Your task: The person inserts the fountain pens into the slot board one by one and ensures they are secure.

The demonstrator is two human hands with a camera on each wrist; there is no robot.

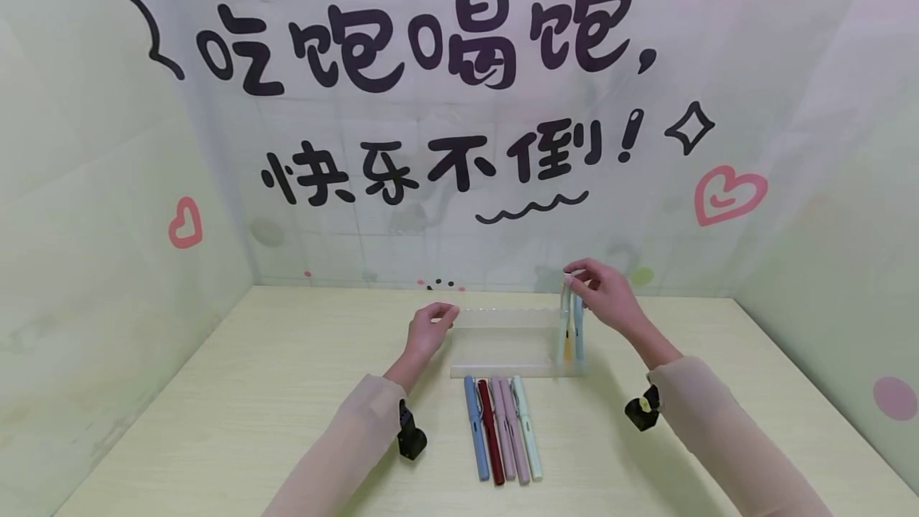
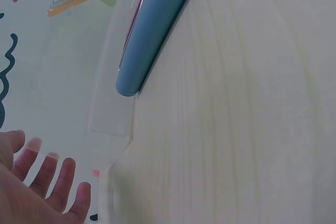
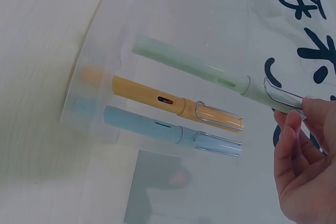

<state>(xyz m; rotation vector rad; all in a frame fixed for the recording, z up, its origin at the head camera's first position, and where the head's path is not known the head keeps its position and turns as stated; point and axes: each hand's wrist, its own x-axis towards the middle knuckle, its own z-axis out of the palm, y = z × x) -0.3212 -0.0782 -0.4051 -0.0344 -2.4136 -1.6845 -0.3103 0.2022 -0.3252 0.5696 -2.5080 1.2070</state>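
Note:
A clear plastic pen rack (image 1: 495, 372) stands on the table. My left hand (image 1: 427, 333) holds its upper left corner between thumb and fingers. With thumb and fingertips, my right hand (image 1: 609, 298) pinches a pale green pen (image 3: 191, 66) by its clipped cap end, at the rack's right part. The pen's lower end reaches down close to the rack's bottom ledge; whether it touches is unclear. Beside it, a yellow pen (image 3: 149, 96) and a light blue pen (image 3: 144, 123) stand upright in the rack, clips at the top.
Several pens lie side by side in front of the rack: a blue pen (image 1: 477, 429), a dark red pen (image 1: 491, 433), two purple ones and a pale mint pen (image 1: 527, 429). Behind the table (image 1: 237, 421) rises a printed backdrop (image 1: 431, 254), with side panels left and right.

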